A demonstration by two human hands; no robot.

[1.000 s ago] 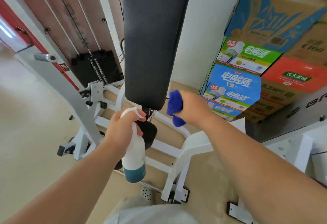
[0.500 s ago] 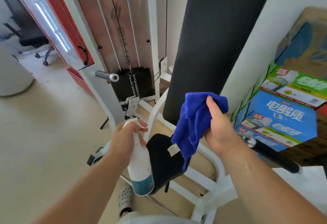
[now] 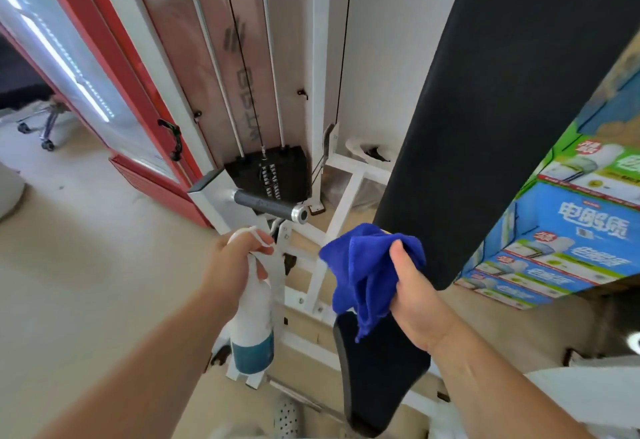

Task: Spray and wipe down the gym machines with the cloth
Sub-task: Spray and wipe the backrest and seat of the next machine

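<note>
A: What's the left hand (image 3: 232, 265) got?
B: Fingers curled round the neck of the white spray bottle (image 3: 252, 327), one over the trigger. Bottle hangs upright, teal band at btm, in front of the white frame.
A: And the right hand (image 3: 412, 296)?
B: Grips the bunched blue microfibre cloth (image 3: 363, 272), thumb on top. Cloth's by the lower edge of the black back pad (image 3: 485, 109), dangling over the seat pad (image 3: 377, 376).
A: Bkgd?
B: Weight stack (image 3: 273, 171) w/ cables, grey handle grip (image 3: 266, 208) nr the bottle, drink cartons (image 3: 571, 230) at right.
</note>
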